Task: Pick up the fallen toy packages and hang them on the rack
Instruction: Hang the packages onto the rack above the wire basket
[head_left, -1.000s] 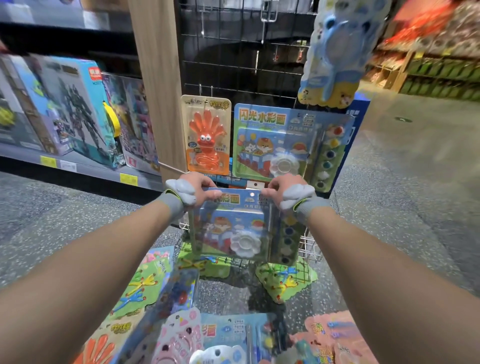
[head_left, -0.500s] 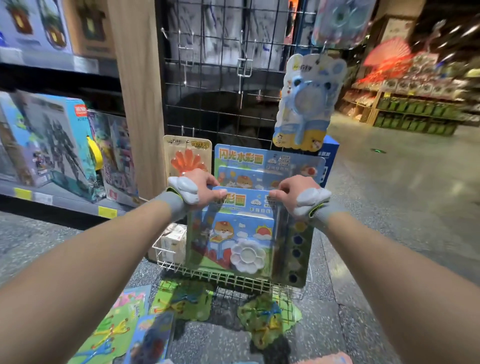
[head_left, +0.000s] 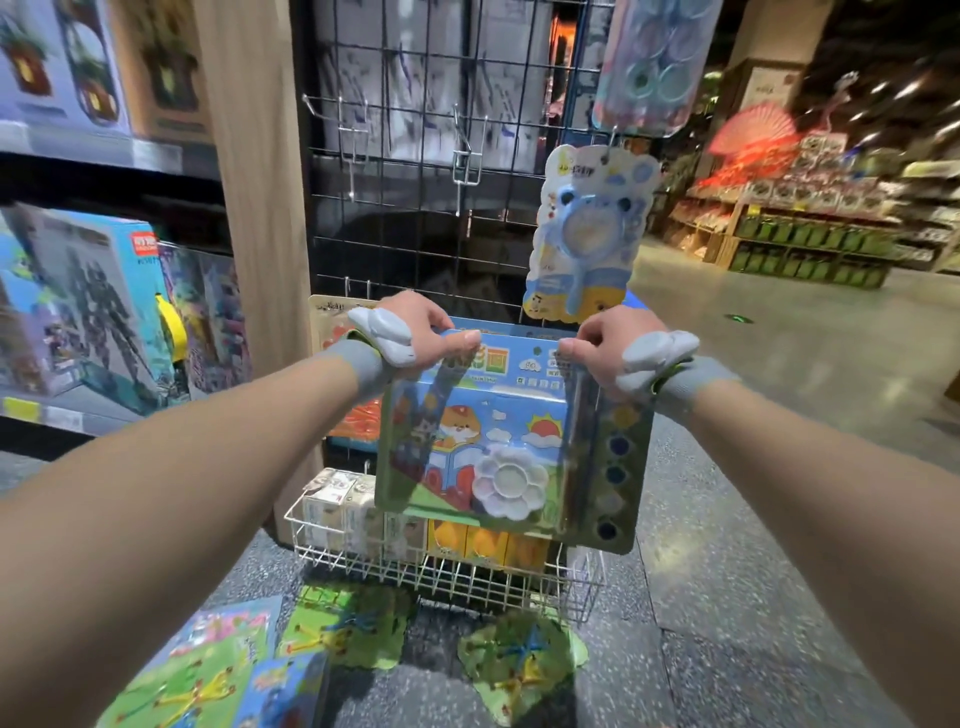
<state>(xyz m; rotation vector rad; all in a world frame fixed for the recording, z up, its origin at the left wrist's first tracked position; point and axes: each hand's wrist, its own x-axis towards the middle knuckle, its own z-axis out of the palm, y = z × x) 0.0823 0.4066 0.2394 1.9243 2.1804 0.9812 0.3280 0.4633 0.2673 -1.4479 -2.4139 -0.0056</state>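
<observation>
I hold a blue painting-set package (head_left: 498, 447) upright by its top edge in front of the black wire grid rack (head_left: 415, 171). My left hand (head_left: 421, 332) pinches its top left corner and my right hand (head_left: 605, 345) pinches its top right corner. It covers a matching package hung behind it. An orange toy package (head_left: 332, 322) hangs to the left, partly hidden by my left wrist. A blue bear package (head_left: 587, 234) hangs up to the right. Empty metal hooks (head_left: 467, 161) stick out of the grid above. Several fallen packages (head_left: 519, 665) lie on the floor.
A white wire basket (head_left: 441, 571) with small boxes sits at the rack's foot. A wooden post (head_left: 254, 208) borders the rack on the left, with shelves of boxed toys (head_left: 88, 301) beyond it. The aisle floor (head_left: 779, 364) stretches away to the right.
Both hands have lifted the painting-set package from near the floor up to the row of hung packages. My view rose with it, so fewer fallen packages show.
</observation>
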